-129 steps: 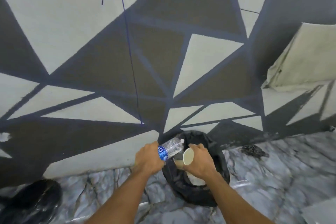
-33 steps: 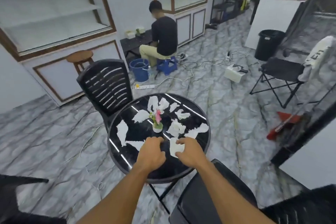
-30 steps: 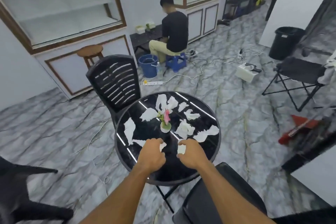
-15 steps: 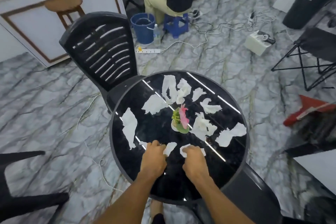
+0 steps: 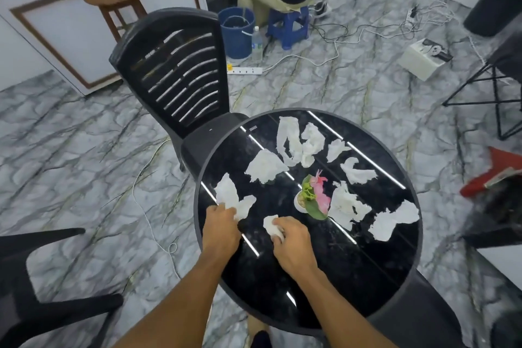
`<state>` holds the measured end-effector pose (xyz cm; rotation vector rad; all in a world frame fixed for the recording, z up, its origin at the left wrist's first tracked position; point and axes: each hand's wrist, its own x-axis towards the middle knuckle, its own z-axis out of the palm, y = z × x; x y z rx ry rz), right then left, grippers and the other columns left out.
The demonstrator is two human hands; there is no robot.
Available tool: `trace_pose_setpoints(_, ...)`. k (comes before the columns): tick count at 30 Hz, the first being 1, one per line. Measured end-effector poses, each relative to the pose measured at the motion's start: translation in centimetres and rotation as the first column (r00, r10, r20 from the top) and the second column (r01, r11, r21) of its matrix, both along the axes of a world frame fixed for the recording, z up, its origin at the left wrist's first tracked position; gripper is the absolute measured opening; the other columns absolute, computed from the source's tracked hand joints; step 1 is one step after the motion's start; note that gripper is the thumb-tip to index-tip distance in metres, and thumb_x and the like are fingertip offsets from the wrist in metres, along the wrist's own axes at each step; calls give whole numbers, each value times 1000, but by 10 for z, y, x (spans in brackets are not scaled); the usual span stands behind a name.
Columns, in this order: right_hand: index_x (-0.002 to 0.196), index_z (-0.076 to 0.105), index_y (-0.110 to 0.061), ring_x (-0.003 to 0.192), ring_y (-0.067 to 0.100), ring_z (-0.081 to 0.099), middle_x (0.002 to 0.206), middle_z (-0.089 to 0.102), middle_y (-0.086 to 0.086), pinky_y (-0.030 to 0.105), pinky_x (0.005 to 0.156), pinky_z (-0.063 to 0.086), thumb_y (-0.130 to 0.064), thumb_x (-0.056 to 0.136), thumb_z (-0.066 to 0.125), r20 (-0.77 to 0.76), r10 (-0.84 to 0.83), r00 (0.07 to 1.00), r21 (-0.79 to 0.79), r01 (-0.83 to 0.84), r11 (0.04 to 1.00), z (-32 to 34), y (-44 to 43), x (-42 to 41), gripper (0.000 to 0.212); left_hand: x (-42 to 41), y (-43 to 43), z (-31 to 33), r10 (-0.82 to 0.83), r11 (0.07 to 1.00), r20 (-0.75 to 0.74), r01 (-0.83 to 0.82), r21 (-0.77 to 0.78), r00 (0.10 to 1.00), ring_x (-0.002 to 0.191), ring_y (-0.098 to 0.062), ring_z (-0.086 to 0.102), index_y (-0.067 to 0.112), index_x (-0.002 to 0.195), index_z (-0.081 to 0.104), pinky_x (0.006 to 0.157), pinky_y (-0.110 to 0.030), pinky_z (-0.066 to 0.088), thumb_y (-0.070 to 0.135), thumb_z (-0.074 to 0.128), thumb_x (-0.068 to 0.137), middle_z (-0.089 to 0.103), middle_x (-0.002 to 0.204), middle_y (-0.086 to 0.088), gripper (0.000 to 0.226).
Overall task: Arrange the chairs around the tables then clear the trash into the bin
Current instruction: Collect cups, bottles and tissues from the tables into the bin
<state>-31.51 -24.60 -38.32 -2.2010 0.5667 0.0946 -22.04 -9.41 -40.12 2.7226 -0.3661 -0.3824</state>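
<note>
Trash-clearing step here: left hand (image 5: 221, 227) pinches a torn white tissue strip (image 5: 230, 198), right hand (image 5: 292, 243) is curled round a small crumpled white scrap (image 5: 271, 224), both on the round glossy black surface (image 5: 324, 268). Next I'd gather the other white tissue pieces (image 5: 265, 169) beyond the hands, then dump everything.
</note>
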Motion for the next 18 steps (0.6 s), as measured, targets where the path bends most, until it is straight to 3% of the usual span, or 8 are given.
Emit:
trace_pose_setpoints(1, 101, 72, -13, 94, 8, 58, 101, 62, -7, 18, 87, 48, 6, 79, 67, -27, -6, 1000, -2, 6, 1000, 1, -5, -6, 30, -7, -1, -2, -9, 1000, -8, 9, -16, 1000, 74, -30, 51, 12, 57, 46, 62, -35, 41, -13, 48, 66, 49, 72, 0, 27)
trace_pose_setpoints(4, 61, 55, -26, 65, 3, 52, 70, 53, -14, 11, 59, 40, 10, 75, 60, -89, -58, 994, -7, 58, 998, -1, -20, -27, 39, -40, -16, 0, -16, 997, 0, 16, -80, 1000, 64, -21, 42, 16, 55, 29, 57, -31, 30, -12, 49, 65, 40, 61, 4, 35)
trace_pose_setpoints(7, 83, 75, -18, 72, 5, 64, 79, 70, -10, 13, 68, 49, -1, 78, 66, -53, -175, 983, -28, 174, 984, 1, -40, -50, 20, -78, -47, 9, -139, 964, 32, 142, -227, 990, 57, -17, 41, 18, 56, 31, 51, -30, 34, -7, 55, 66, 40, 57, 6, 36)
trace_pose_setpoints(10, 93, 77, -17, 81, 3, 63, 88, 71, -10, 18, 79, 51, -5, 79, 71, 54, -328, 943, -30, 330, 944, 3, -69, -75, 19, -104, -91, 11, -244, 908, 68, 253, -333, 967, 58, -15, 44, 13, 60, 47, 51, -31, 42, -5, 56, 67, 48, 60, 5, 21)
trace_pose_setpoints(12, 93, 76, -16, 85, 5, 62, 90, 71, -8, 25, 82, 52, -7, 80, 72, 130, -414, 901, -49, 423, 905, 9, -94, -90, 16, -115, -125, 23, -308, 875, 41, 300, -379, 951, 68, -17, 52, 12, 73, 60, 65, -35, 52, -1, 55, 73, 60, 72, 2, 14)
trace_pose_setpoints(14, 88, 76, -15, 92, 9, 59, 92, 70, -6, 30, 84, 51, -5, 78, 73, 226, -426, 876, -118, 459, 881, 13, -125, -101, 14, -119, -160, 40, -352, 846, 15, 326, -421, 936, 93, -13, 56, 13, 107, 68, 90, -19, 46, 0, 58, 81, 68, 104, 1, 31)
trace_pose_setpoints(16, 84, 76, -15, 107, 13, 53, 108, 68, -2, 35, 93, 48, -6, 75, 77, 248, -400, 882, -206, 451, 868, 12, -160, -105, 13, -116, -192, 53, -393, 855, -63, 339, -392, 917, 118, -11, 52, 16, 141, 50, 96, -13, 35, 2, 60, 84, 54, 136, 4, 60)
trace_pose_setpoints(18, 84, 76, -19, 127, 19, 42, 133, 57, 4, 42, 106, 39, -12, 74, 79, 159, -357, 920, -277, 389, 879, 4, -195, -103, 13, -108, -219, 57, -414, 874, -101, 364, -320, 905, 127, -19, 51, 23, 152, 32, 95, -21, 40, -1, 61, 83, 37, 151, 4, 78)
